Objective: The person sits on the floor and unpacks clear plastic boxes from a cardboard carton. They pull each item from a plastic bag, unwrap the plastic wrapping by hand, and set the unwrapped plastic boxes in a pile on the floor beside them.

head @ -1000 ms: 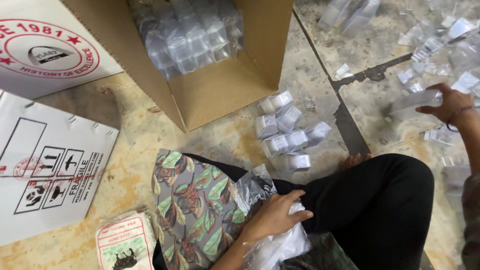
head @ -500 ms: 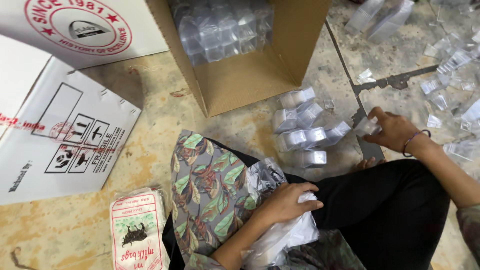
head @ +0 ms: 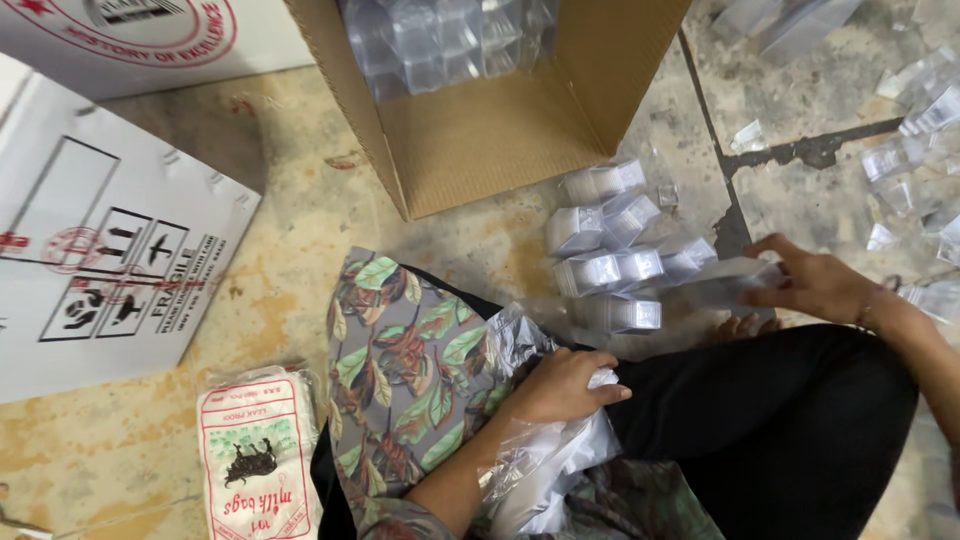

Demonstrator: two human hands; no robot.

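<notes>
I sit on the floor with a bundle of clear plastic bags (head: 545, 470) in my lap. My left hand (head: 565, 385) is closed on the top of that bundle. My right hand (head: 815, 285) grips a stack of clear plastic containers (head: 725, 282) low over the floor. It holds the stack against the right side of a pile of similar container stacks (head: 610, 245) lying in front of my knee. The pile sits just below an open cardboard box (head: 500, 140) that has more clear containers inside.
White printed cartons (head: 110, 270) stand at the left. A printed pack of bags (head: 260, 450) lies by my left knee. Several loose clear containers (head: 920, 130) are scattered on the stone floor at the upper right, beyond a dark floor joint (head: 800, 150).
My right hand came back from the scattered containers at the far right with a clear stack and brought it to the pile. My left hand stayed on the bags.
</notes>
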